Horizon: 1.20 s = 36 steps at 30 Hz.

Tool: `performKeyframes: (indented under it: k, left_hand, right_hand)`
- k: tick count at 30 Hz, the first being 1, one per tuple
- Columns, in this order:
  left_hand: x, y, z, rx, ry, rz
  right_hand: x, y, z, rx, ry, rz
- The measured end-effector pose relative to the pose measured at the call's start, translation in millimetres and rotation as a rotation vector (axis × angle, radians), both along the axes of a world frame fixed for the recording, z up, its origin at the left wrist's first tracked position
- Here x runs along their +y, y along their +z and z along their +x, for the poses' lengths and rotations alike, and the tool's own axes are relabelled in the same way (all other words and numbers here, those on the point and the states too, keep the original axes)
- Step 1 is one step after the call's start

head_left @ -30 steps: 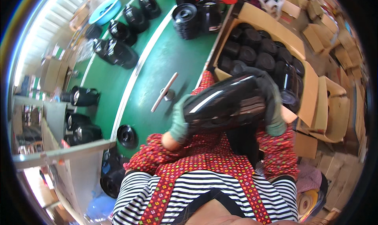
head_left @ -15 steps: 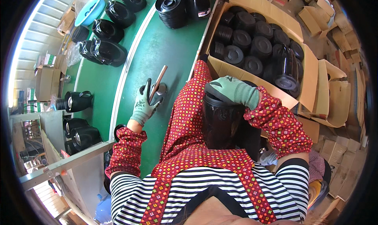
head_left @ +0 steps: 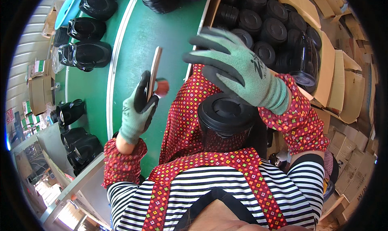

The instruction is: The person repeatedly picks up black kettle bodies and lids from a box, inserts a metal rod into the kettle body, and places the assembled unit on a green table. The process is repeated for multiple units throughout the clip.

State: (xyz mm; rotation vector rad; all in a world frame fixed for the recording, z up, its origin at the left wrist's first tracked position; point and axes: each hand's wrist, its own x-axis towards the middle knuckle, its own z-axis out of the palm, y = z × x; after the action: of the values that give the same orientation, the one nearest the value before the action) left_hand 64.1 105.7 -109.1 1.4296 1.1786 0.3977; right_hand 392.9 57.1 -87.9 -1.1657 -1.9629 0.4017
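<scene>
While the left hand point(head_left: 134, 111) grips a stick-like tool point(head_left: 154, 74), possibly a mallet, between its fingers, the right hand point(head_left: 245, 69), fingers spread, hangs over the lidded black canister point(head_left: 224, 116) on the lap point(head_left: 184, 113)

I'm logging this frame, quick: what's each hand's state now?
Left hand: closed on the T-shaped tool.
Right hand: open and spread, holding nothing.

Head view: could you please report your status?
Left hand gripping bar-handled tool; right hand open. Black container upright, lid on. Right hand partly blocks lid view.
</scene>
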Motion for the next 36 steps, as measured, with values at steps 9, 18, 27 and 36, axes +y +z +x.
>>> performKeyframes:
  k: [9, 18, 27, 36]
  left_hand:
    - [-4.6, 116.6, 108.9, -0.088, -0.334, 0.255]
    - [-31.8, 70.5, 184.9, -0.254, -0.984, 0.791]
    - [-71.2, 75.0, 213.9, 0.109, -0.954, 0.829]
    - [7.1, 11.0, 130.6, -1.095, -0.806, 0.081]
  right_hand:
    - [16.6, -84.7, 20.7, 0.322, 0.218, 0.065]
    - [1.6, -125.0, 11.3, 0.683, 0.516, -0.260]
    - [7.8, -90.1, -3.9, 0.962, 0.703, -0.395]
    - [-52.1, -30.7, 46.8, -0.007, 0.062, -0.456]
